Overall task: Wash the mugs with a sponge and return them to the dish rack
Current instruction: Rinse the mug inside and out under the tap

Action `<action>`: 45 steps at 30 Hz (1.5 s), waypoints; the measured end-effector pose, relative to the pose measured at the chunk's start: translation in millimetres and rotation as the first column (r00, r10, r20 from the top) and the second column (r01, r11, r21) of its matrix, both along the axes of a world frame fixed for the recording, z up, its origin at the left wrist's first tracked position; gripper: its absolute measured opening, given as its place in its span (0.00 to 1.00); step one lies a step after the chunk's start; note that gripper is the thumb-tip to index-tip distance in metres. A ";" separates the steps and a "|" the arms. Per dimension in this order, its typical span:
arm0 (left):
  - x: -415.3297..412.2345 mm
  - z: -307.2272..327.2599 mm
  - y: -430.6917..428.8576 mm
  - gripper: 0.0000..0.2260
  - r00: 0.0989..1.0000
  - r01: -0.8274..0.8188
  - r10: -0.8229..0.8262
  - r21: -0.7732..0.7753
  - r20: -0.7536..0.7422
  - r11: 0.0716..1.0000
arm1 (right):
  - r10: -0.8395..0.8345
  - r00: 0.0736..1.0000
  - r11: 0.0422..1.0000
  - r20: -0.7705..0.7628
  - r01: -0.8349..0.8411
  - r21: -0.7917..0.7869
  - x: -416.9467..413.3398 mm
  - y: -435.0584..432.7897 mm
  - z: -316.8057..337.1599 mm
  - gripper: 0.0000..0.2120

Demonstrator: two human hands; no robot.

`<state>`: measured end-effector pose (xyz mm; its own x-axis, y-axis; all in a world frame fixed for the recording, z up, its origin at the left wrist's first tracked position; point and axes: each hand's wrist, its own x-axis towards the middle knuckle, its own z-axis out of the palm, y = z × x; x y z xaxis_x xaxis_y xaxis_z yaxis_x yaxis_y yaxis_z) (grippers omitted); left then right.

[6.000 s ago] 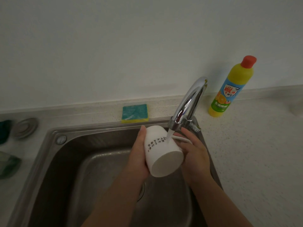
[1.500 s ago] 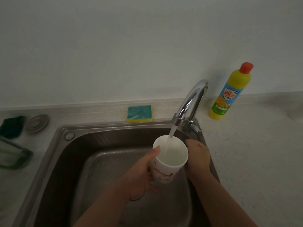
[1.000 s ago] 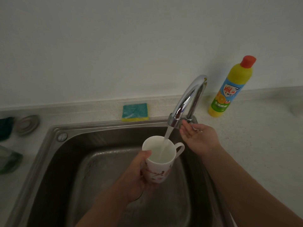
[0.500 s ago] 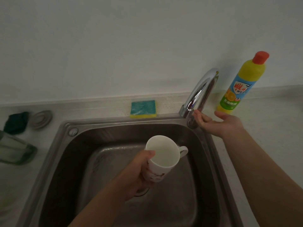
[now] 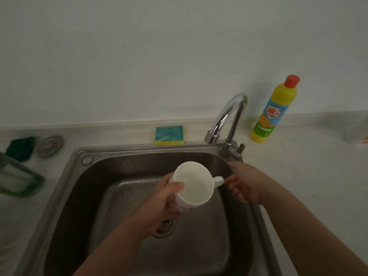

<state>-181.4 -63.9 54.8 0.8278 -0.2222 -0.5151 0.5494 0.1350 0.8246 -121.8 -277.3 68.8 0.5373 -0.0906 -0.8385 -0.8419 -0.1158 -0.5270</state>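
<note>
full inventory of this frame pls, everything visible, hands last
mug: 1, white, printed side, held over the sink
sink: 1, steel, centre
drain strainer: 1, metal, sink floor
faucet: 1, chrome, sink's back right corner
sponge: 1, teal on yellow, counter behind sink
detergent bottle: 1, yellow, red cap, right of faucet
round lid: 1, grey metal, counter left
cloth: 1, dark green, beside lid
container: 1, green, left edge, cut off
left hand: grips mug's side
right hand: blurred, by mug handle; contact unclear
</note>
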 end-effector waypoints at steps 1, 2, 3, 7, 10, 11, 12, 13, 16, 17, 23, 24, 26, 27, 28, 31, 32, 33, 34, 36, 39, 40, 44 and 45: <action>-0.6 -0.7 -0.1 0.22 0.999 0.008 -0.009 0.014 0.035 1.000 | 0.096 0.994 0.995 -0.048 -0.094 0.043 -7.4 4.9 -0.2 0.23; -1.1 0.3 -0.6 0.26 0.998 0.017 -0.020 0.037 0.066 0.999 | 0.160 0.985 0.984 -0.064 -0.153 0.095 -13.2 8.9 -0.9 0.24; -1.5 0.9 -0.8 0.30 0.995 0.033 -0.039 0.053 0.097 0.998 | 0.184 0.981 0.975 -0.053 -0.176 0.138 -16.9 12.1 -2.3 0.22; -5.5 0.1 4.3 0.38 0.977 0.077 -0.093 0.091 0.194 0.993 | 0.027 0.998 0.966 0.060 -0.042 0.257 -23.3 20.7 -1.0 0.17; -6.5 6.0 7.4 0.32 0.995 -0.020 0.031 -0.118 0.096 0.993 | -0.060 0.985 0.973 0.161 0.022 0.231 -32.2 33.7 8.0 0.15; -5.8 11.8 8.9 0.20 0.997 -0.068 0.071 -0.189 0.010 0.980 | -0.073 0.978 0.979 0.197 0.032 0.203 -36.8 40.6 10.9 0.14; -3.8 17.1 11.8 0.19 0.993 -0.095 0.077 -0.225 -0.088 0.970 | -0.083 0.968 0.985 0.239 0.043 0.169 -41.5 48.3 12.6 0.13; -0.8 16.6 17.2 0.28 0.984 -0.103 0.070 -0.211 -0.162 0.972 | -0.074 0.953 0.993 0.293 0.042 0.112 -45.9 56.0 11.8 0.13; 2.3 17.8 30.3 0.40 0.962 -0.071 0.029 -0.145 -0.273 0.987 | 0.098 0.849 0.979 0.519 0.011 -0.203 -55.8 75.6 2.0 0.14; 1.5 18.4 32.3 0.40 0.967 -0.061 0.027 -0.124 -0.255 0.990 | 0.128 0.797 0.969 0.591 0.027 -0.246 -58.2 80.3 -1.3 0.13; -7.5 29.1 35.3 0.26 0.993 -0.110 0.104 -0.116 -0.058 0.987 | 0.217 0.523 0.962 0.824 0.027 -0.271 -63.9 91.6 -0.5 0.12; -9.0 29.4 37.1 0.24 0.992 -0.129 0.128 -0.131 -0.019 0.983 | 0.240 0.475 0.958 0.846 0.027 -0.287 -63.4 92.3 2.2 0.12; -14.9 31.2 40.6 0.23 0.979 -0.158 0.170 -0.110 0.111 0.981 | 0.271 0.377 0.955 0.886 0.015 -0.298 -63.0 93.1 6.4 0.12; -17.7 32.4 43.2 0.24 0.965 -0.174 0.187 -0.085 0.182 0.981 | 0.277 0.333 0.957 0.901 -0.009 -0.291 -63.4 93.1 9.1 0.12; -19.0 32.6 47.1 0.24 0.949 -0.192 0.197 -0.046 0.245 0.980 | 0.279 0.309 0.960 0.909 -0.055 -0.276 -63.7 93.7 12.5 0.13; -21.0 36.2 62.7 0.34 0.907 -0.177 0.142 0.054 0.398 0.983 | 0.312 0.321 0.945 0.894 -0.202 -0.257 -61.8 95.4 19.9 0.18; -21.9 39.3 67.9 0.37 0.903 -0.166 0.112 0.097 0.414 0.981 | 0.336 0.327 0.936 0.883 -0.218 -0.275 -60.5 96.4 20.1 0.19; -22.4 42.8 71.2 0.39 0.901 -0.145 0.074 0.135 0.428 0.980 | 0.348 0.327 0.933 0.879 -0.215 -0.290 -59.0 97.1 19.0 0.18; -24.0 47.3 73.3 0.40 0.900 -0.130 0.046 0.167 0.434 0.977 | 0.352 0.329 0.933 0.876 -0.199 -0.300 -57.5 98.5 17.1 0.16; -29.7 53.9 76.9 0.39 0.898 -0.141 0.038 0.204 0.439 0.969 | 0.366 0.325 0.929 0.872 -0.174 -0.326 -55.4 103.5 12.9 0.12; -42.3 57.7 83.2 0.34 0.886 -0.194 0.059 0.252 0.460 0.948 | 0.396 0.262 0.918 0.880 -0.144 -0.370 -55.6 112.1 10.0 0.13; -47.3 57.8 87.0 0.34 0.884 -0.213 0.075 0.255 0.462 0.943 | 0.408 0.234 0.912 0.882 -0.154 -0.381 -57.0 115.6 10.8 0.14; -64.7 60.3 108.9 0.35 0.866 -0.283 0.135 0.248 0.482 0.927 | 0.481 0.123 0.864 0.868 -0.235 -0.446 -63.6 132.4 18.3 0.14; -67.7 61.4 114.3 0.35 0.858 -0.295 0.139 0.253 0.494 0.921 | 0.500 0.121 0.849 0.857 -0.261 -0.459 -65.3 136.6 20.7 0.14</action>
<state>-249.1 50.4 116.3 0.9923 0.0972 -0.0762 0.0858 -0.0985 0.9914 -187.1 -140.7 89.5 0.8917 0.3329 0.3067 0.4332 -0.4309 -0.7916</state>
